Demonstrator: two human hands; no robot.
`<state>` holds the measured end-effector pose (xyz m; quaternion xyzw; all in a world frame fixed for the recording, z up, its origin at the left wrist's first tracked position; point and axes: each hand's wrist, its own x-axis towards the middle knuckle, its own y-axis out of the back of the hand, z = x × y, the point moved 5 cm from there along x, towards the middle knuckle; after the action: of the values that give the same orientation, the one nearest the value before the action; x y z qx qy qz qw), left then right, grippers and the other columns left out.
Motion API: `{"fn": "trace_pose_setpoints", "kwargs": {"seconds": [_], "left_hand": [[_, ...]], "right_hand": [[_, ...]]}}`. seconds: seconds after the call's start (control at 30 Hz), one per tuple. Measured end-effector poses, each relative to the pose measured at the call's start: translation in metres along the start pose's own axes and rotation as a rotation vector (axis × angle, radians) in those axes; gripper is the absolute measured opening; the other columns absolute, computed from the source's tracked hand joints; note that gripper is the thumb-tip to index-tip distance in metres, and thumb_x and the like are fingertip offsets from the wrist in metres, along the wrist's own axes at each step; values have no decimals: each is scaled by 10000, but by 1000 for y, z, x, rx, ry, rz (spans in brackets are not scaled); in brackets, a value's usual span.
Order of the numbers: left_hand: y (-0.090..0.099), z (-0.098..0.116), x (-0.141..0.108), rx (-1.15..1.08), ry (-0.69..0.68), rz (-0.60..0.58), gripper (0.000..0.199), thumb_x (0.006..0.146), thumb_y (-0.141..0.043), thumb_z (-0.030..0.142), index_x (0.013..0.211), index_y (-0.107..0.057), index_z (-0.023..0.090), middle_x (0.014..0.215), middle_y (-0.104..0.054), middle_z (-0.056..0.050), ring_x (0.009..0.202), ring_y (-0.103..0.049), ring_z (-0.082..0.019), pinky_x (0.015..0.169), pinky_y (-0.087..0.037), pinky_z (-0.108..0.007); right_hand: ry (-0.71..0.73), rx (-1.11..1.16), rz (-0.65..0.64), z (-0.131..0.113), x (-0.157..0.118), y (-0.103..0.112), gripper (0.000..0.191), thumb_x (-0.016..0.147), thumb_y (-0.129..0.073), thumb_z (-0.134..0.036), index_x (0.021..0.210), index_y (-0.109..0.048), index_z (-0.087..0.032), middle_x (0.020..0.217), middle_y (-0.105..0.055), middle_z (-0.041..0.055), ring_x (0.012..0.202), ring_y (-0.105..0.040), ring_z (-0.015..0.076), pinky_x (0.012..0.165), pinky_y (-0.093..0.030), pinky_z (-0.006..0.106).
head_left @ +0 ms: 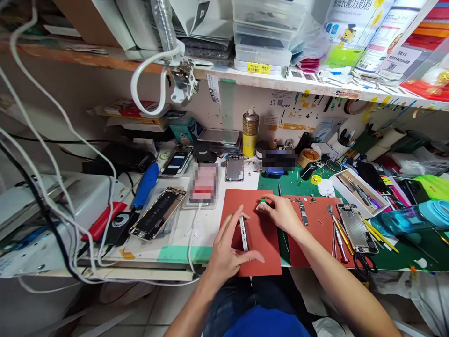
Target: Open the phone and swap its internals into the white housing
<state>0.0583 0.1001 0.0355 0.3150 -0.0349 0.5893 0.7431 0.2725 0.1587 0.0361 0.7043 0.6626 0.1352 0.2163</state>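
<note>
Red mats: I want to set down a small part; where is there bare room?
Bare on the left mat: between the white-edged phone and the mat's right edge, and at the back left corner, beyond the left hand. The right mat is crowded along its right side by slim tools and an opened phone.

The phone (244,235) in the left hand (226,253) shows me little but its narrow side, and fingertips of the right hand (283,214) partly cover a small green thing (263,202). Blurred into blocks are a pinkish screen (205,177), left of the middle of the desk (157,274), and the top of a blue thing (273,173) near its back edge; specks (313,200) toward the desk's right end are too small to name.
</note>
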Motion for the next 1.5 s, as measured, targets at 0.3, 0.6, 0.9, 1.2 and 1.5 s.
{"fn": "trace_pose_setpoints", "kwargs": {"seconds": [0.3, 0.6, 0.9, 1.2, 1.5], "left_hand": [[-2, 13, 3, 17, -77, -102, 934, 812, -880, 615, 1594, -455, 332, 1402, -647, -117, 1271, -691, -288, 1088, -590, -414], [-4, 17, 3, -1, -60, -156, 861, 867, -891, 466, 1604, -462, 350, 1412, -599, -125, 1290, -674, -303, 1054, -615, -426], [-4, 18, 4, -69, -19, -186, 828, 865, -887, 472, 1588, -498, 365, 1439, -589, -118, 1303, -670, -316, 1071, -616, -465], [-6, 15, 6, -110, 16, -196, 895, 779, -954, 507, 1560, -547, 350, 1434, -606, -127, 1308, -673, -329, 1071, -615, -459], [-5, 19, 12, -96, -50, -170, 911, 746, -972, 525, 1536, -569, 319, 1371, -647, -132, 1249, -700, -329, 1039, -627, -472]], "right_hand": [[218, 361, -235, -57, -86, 9, 433, 910, -810, -369, 1329, -731, -296, 1333, -715, 56, 1254, -663, 247, 1121, -516, 390], [72, 567, -263, -33, -92, -5, 634, 818, -916, -315, 1396, -655, -319, 1383, -669, 55, 1324, -607, 260, 1218, -448, 472], [125, 641, -362, -31, -90, -5, 686, 859, -897, -267, 1473, -609, -362, 1495, -625, 41, 1393, -585, 261, 1215, -467, 473], [182, 631, -420, -30, -85, -3, 684, 877, -887, -249, 1490, -598, -346, 1469, -643, 40, 1353, -628, 247, 1214, -481, 456], [225, 543, -390, -36, -82, 3, 611, 869, -853, -277, 1443, -647, -298, 1442, -644, 62, 1327, -639, 251, 1193, -509, 462]]}}
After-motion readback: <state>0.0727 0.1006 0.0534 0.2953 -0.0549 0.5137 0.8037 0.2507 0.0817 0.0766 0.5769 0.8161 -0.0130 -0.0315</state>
